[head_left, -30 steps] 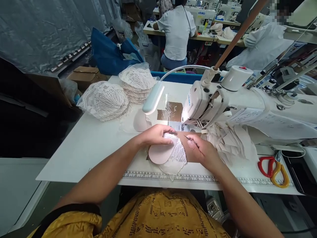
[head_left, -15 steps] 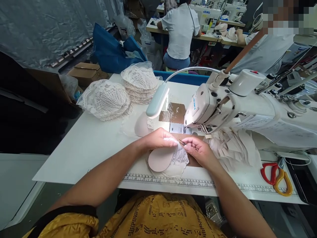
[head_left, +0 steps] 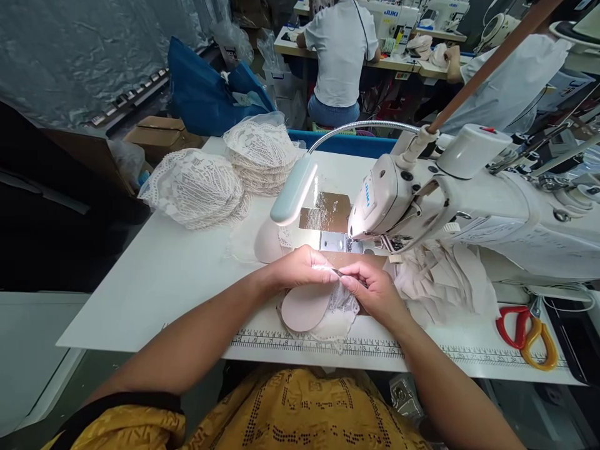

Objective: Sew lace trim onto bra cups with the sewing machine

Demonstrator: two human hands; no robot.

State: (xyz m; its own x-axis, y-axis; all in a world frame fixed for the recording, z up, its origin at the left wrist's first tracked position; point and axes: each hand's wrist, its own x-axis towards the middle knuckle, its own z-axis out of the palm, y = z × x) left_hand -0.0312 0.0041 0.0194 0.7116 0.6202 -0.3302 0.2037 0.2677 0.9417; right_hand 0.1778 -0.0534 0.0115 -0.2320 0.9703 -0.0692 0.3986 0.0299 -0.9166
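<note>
My left hand [head_left: 304, 265] is closed on the upper edge of a lace-trimmed bra cup [head_left: 305, 308], pinching it between thumb and fingers. The cup's smooth beige pad and white lace hang below the hand, over the table's front part. My right hand [head_left: 371, 286] grips small dark thread snips [head_left: 337, 272], whose tips touch the cup's edge beside my left fingertips. Part of the snips is hidden in the fingers. Just beyond the hands stands a white sewing machine [head_left: 375, 194], its needle area lit. Another beige cup [head_left: 269, 240] lies behind my left wrist.
Two stacks of lace cups, a nearer stack [head_left: 197, 190] and a farther stack [head_left: 265, 150], stand at the back left. A lamp [head_left: 294, 190] overhangs the table. Beige fabric pieces [head_left: 445, 281] and scissors [head_left: 539, 344] lie at right. Two people sit at machines beyond.
The snips have moved left and now meet the cup's edge at my left fingertips; before, their tips were apart. My hands are closer together, and the view has shifted slightly.
</note>
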